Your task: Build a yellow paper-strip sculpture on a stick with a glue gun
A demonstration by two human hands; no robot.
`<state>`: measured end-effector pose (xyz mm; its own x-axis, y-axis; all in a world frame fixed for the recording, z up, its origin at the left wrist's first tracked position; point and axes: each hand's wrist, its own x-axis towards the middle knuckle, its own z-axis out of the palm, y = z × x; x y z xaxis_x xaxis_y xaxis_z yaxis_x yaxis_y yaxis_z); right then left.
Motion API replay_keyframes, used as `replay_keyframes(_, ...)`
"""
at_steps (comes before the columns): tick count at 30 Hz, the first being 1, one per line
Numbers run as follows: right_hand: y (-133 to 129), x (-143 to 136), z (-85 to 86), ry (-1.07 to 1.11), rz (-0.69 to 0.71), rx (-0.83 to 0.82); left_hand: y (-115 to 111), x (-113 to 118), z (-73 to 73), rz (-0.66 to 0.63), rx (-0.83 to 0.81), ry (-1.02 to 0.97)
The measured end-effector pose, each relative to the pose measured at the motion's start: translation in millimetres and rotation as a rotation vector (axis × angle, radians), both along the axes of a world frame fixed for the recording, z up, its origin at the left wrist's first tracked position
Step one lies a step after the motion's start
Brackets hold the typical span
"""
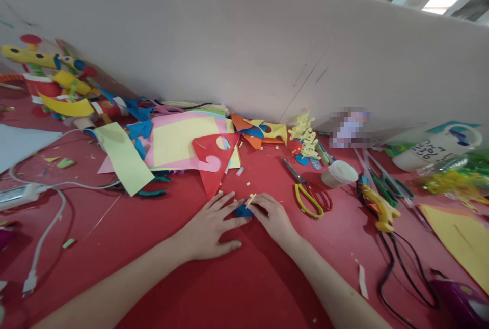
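My left hand [212, 227] lies flat with its fingers spread on the red table [214, 288], its fingertips at the left edge of a small blue piece [243, 210]. From the other side my right hand [269, 214] pinches a small pale yellow strip [250, 200] between thumb and fingers, right over the blue piece. Part of the blue piece is hidden by my fingers. Just beyond my hands, a red sheet with cut-out holes [214, 156] rests over pink and yellow sheets [178, 140].
Scissors [305, 191] lie right of my hands, near a white cup [339, 173]. A yellow glue gun [382, 209] with a black cord is farther right. Pliers [151, 186], a white cable [57, 217] and paper figures [36, 59] are on the left. A wall [229, 38] stands behind.
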<state>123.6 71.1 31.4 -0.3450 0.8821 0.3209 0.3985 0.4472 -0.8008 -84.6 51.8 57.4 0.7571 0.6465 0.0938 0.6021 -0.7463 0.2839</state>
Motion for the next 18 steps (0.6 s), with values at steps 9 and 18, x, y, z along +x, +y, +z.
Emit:
replay_keyframes(9, -0.4, -0.7, 2.3, -0.003, -0.009, 0.008, 0.8, -0.2, -0.3, -0.005, 0.003, 0.008)
replay_keyframes(18, -0.5, -0.4, 1.4, -0.001, -0.012, -0.007, 0.9, -0.6, -0.6, -0.006, 0.004, -0.005)
